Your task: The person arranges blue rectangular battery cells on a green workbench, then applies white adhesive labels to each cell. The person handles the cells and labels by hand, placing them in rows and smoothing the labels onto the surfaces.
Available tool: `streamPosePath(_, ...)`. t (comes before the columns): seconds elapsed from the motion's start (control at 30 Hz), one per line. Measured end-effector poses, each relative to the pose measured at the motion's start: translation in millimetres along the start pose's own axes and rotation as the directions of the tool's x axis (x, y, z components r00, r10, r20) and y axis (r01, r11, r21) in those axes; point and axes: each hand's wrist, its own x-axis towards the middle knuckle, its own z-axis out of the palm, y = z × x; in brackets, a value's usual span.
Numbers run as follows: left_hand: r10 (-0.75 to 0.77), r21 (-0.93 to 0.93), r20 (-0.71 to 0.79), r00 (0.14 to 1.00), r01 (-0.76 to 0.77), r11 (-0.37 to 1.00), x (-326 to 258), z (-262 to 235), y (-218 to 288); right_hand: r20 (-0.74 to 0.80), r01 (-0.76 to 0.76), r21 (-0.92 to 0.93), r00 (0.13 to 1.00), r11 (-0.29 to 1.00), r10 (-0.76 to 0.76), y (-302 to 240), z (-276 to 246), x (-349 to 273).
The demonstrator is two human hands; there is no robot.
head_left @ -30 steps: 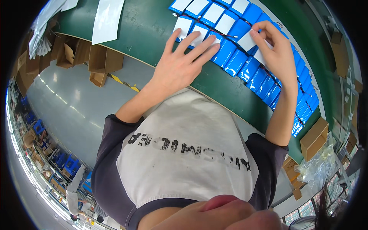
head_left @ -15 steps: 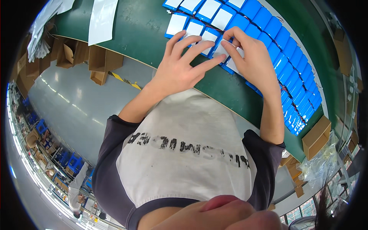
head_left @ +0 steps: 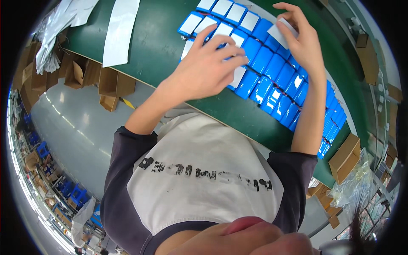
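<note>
Blue shrink-wrapped battery packs (head_left: 272, 61) lie in rows on the green tabletop, with red and black wires between the rows. White rectangular pads (head_left: 190, 23) cover the packs at the left end; those farther right are bare blue. My right hand (head_left: 304, 40) is raised over the far side of the rows, pinching a white pad (head_left: 282, 34) between thumb and fingers. Over the near left packs, my left hand (head_left: 208, 70) is spread with bent fingers and holds nothing I can see. It partly hides the packs and pads beneath.
A white sheet (head_left: 121, 32) lies on the green table (head_left: 157, 38) at left, beside a pile of white sheets (head_left: 55, 34). Open cardboard boxes (head_left: 114, 85) stand below the table edge. Another box (head_left: 344, 157) and clear plastic (head_left: 352, 187) are at right.
My right hand has moved up and away from the near row and now has a white pad raised in its fingers. My left hand's fingers have bent more over the near left packs.
</note>
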Motion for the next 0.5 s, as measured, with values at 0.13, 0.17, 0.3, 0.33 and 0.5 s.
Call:
streamPosePath(0.13,0.027,0.068,-0.099,0.995,-0.021,0.997,47,14,-33,0.001,-0.074,0.127,0.997,0.989,0.074,22,21,9)
streamPosePath(0.17,0.034,0.081,-0.112,0.993,-0.025,0.996,55,19,-38,0.044,-0.123,0.125,0.992,0.985,0.118,22,21,10)
streamPosePath(0.3,0.036,0.09,-0.145,0.989,-0.023,0.996,61,43,-47,0.072,-0.183,0.108,0.982,0.977,0.176,26,31,7)
streamPosePath(0.33,0.031,0.066,-0.14,0.99,-0.022,0.998,60,47,-46,0.064,-0.162,0.108,0.986,0.981,0.155,30,32,7)
streamPosePath(0.5,0.003,0.182,-0.041,0.999,0.004,0.983,58,54,-42,0.027,-0.137,-0.012,0.99,0.991,0.137,26,38,4)
